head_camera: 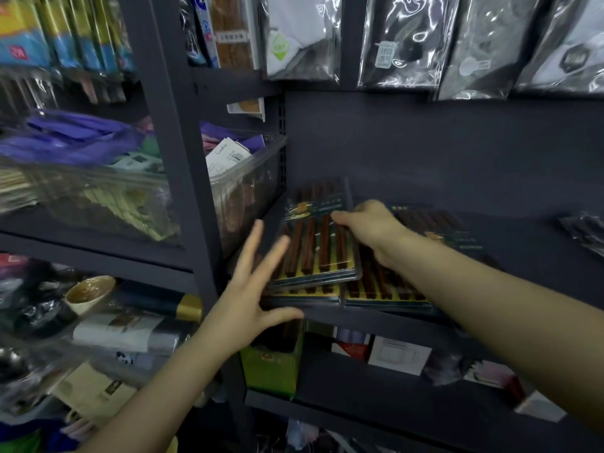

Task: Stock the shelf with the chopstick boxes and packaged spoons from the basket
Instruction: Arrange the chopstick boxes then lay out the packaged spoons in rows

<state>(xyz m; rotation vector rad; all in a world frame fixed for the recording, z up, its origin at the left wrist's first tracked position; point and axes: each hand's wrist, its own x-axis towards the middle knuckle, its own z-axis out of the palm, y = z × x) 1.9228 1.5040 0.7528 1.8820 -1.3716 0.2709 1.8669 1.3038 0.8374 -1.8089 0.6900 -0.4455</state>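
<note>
Here, dark metal shelving (425,152) in a shop aisle, with chopstick boxes (313,243) lying flat on the middle board.

On the far left, a clear plastic bin (98,191) holds purple and green packets, and just beside the upright post a second clear tub (242,184) holds tagged, wrapped goods. The left hand (251,289) is spread wide, fingers straight, its thumb along the near shelf edge and its fingertips at the left side of the top box. That box sits slightly askew on the stack. The right hand (369,230) rests on the top box with its thumb pressed to the lid; how its fingers lie is hidden. Glossy bagged packs (425,40) hang above. On the lower board stand a green carton (271,364) and small white boxes (398,354).
</note>
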